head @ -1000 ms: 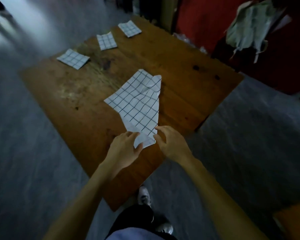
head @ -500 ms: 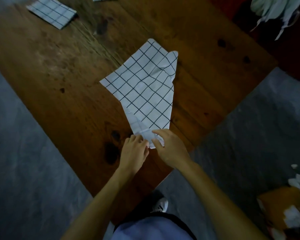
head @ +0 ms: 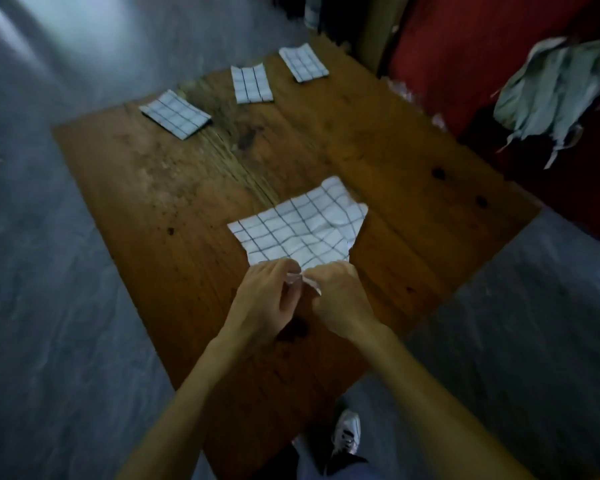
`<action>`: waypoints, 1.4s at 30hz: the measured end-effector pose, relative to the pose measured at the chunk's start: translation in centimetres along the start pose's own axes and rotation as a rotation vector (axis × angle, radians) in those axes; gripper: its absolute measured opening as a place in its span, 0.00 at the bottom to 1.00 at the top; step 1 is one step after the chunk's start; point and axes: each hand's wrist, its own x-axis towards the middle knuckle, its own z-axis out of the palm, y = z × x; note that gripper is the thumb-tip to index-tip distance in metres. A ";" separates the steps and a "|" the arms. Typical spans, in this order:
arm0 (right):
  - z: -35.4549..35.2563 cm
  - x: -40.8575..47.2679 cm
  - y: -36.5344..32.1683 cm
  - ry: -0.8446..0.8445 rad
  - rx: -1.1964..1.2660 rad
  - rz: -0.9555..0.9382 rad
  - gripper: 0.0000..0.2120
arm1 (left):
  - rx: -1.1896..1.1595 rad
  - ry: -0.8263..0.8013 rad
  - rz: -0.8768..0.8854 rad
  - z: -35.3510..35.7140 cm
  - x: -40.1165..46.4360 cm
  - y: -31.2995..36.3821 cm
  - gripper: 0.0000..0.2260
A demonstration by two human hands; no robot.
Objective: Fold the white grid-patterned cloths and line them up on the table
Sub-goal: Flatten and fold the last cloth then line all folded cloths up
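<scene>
An unfolded white grid-patterned cloth (head: pixel 305 230) lies crumpled on the wooden table (head: pixel 174 188), a little right of its middle. My left hand (head: pixel 264 303) and my right hand (head: pixel 340 296) meet at its near corner, and each pinches the bunched fabric there. Three folded grid cloths lie in a row along the far edge: one at the left (head: pixel 175 113), one in the middle (head: pixel 251 83), one at the right (head: pixel 303 64).
A red wall or panel (head: pixel 471 53) stands behind the table on the right, with pale cloth (head: pixel 551 91) hanging in front of it. Grey floor (head: pixel 42 271) surrounds the table. My shoe (head: pixel 347 433) shows below the near table edge.
The camera tilted up, so the far row of folded cloths is back in view. Both hands have gathered the cloth's near corner and drawn it up, so the cloth looks shorter.
</scene>
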 end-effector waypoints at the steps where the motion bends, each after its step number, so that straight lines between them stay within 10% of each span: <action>1: -1.2 0.4 -0.3 0.036 0.088 0.009 0.07 | -0.012 -0.004 -0.019 -0.8 0.5 0.6 0.12; 7: -9.2 2.8 -0.2 0.130 0.386 -0.006 0.09 | 0.099 0.082 -0.208 -4.2 4.0 1.7 0.15; 22: -23.6 8.4 3.6 0.278 0.624 -0.325 0.10 | 0.491 0.507 0.105 -11.4 12.3 10.8 0.06; 27: -25.8 8.8 4.4 0.366 0.801 -0.254 0.07 | 0.446 0.340 0.003 -10.6 12.4 11.4 0.07; 35: -25.2 11.8 6.3 0.344 0.814 -0.182 0.03 | 0.532 0.567 -0.101 -13.2 12.9 7.7 0.09; 42: -23.4 18.1 3.9 0.277 0.750 -0.045 0.04 | 0.553 0.294 -0.090 -19.3 14.0 2.1 0.06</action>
